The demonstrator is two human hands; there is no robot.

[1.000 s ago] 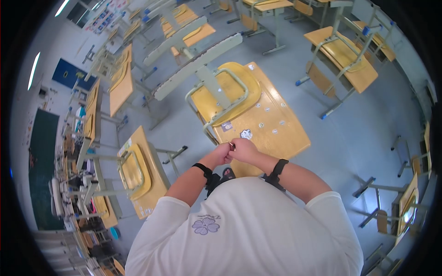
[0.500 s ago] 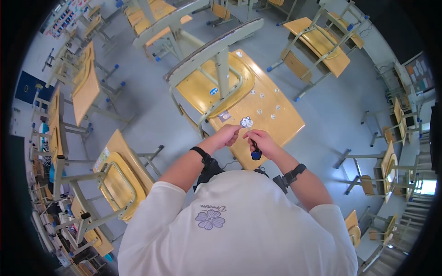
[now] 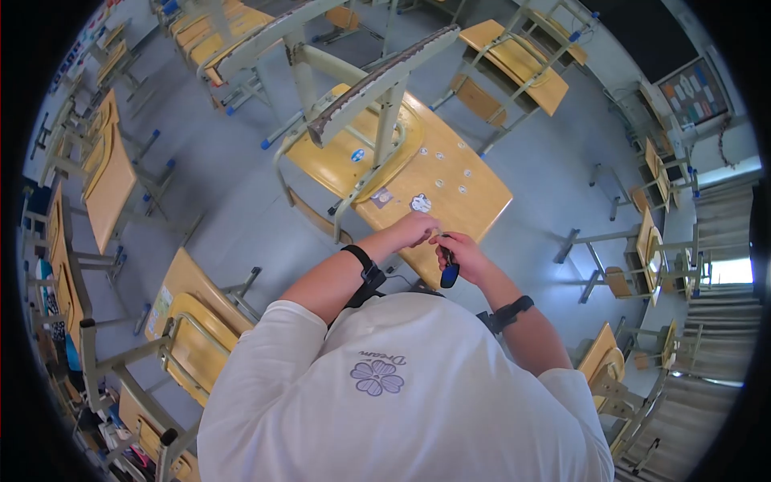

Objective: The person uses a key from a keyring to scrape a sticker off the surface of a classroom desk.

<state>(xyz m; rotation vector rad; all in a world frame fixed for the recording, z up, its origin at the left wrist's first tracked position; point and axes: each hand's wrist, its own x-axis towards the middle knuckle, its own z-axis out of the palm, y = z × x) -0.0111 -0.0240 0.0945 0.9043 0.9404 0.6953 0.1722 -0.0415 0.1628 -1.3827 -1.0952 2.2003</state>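
Note:
My right hand (image 3: 466, 255) is closed around a small dark-handled tool with a blue end (image 3: 449, 275). The tool's handle points back toward my body, and its tip lies between my hands. My left hand (image 3: 415, 229) has its fingers curled close to that tip; what they pinch, if anything, is hidden. Both hands are over the near part of a yellow wooden desk (image 3: 474, 205). Just beyond my left hand, a white flower-shaped sticker with a dark outline (image 3: 421, 202) is on the desktop. Left of it is a purplish square sticker (image 3: 381, 197).
An upturned chair (image 3: 353, 149) rests on the desk's left part, its metal frame rising high. Several small round stickers (image 3: 446, 181) dot the desktop. Another desk with a chair on it (image 3: 193, 321) stands at my left, and one more (image 3: 522, 64) beyond to the right.
Both hands have drawn back toward my body, away from the flower-shaped sticker, which now shows fully on the desk. The left hand has come nearer the right. The view has shifted slightly.

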